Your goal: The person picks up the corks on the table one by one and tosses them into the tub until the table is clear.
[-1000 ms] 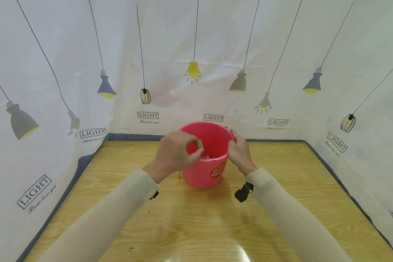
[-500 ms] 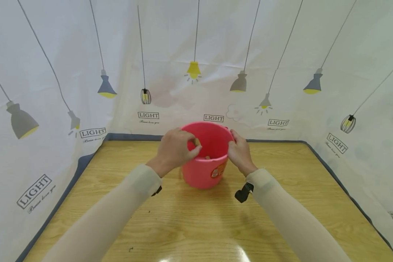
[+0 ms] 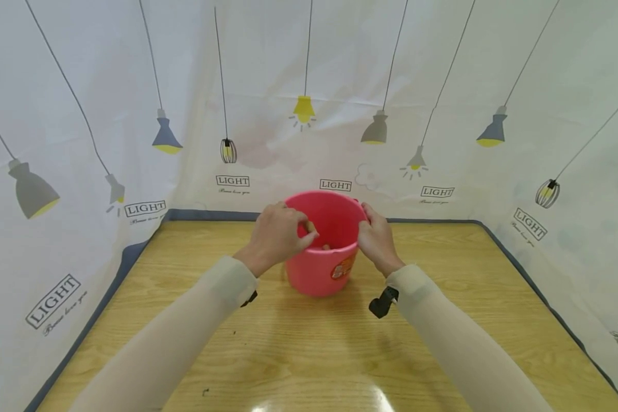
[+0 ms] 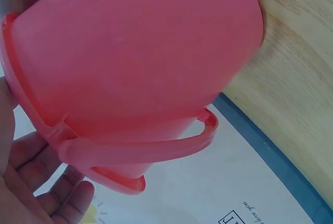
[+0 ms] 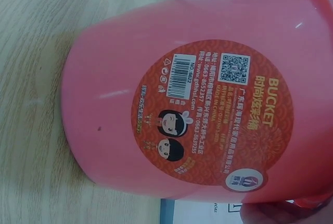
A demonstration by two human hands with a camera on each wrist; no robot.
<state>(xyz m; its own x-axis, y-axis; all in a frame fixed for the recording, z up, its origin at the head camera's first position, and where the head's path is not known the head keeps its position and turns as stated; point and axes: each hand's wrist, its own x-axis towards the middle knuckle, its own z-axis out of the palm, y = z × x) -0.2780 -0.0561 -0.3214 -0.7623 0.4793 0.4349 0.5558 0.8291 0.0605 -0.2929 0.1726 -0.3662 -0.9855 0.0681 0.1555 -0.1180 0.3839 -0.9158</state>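
A pink plastic bucket [image 3: 316,274] stands upright on the wooden table, its round red label [image 5: 216,114] filling much of the right wrist view. At its left rim, my left hand [image 3: 278,234] pinches a small tan piece [image 3: 311,227] between thumb and index finger, over the mouth; I cannot tell what the piece is. Its other fingers [image 4: 67,198] show beside the rim in the left wrist view. My right hand [image 3: 377,237] grips the right rim. A small brownish bit [image 3: 327,247] shows just above the near rim, while the bottom inside is hidden.
The bucket's handle [image 4: 151,151] hangs down its outer side. White cloth [image 3: 268,131] printed with lamps walls in the back and sides of the table [image 3: 309,355], with a blue band along the bottom. Small dark marks [image 3: 206,392] dot the tabletop near the front.
My left hand has shifted slightly to the right and the tan piece has turned between its fingertips. The right hand and the bucket stay where they were.
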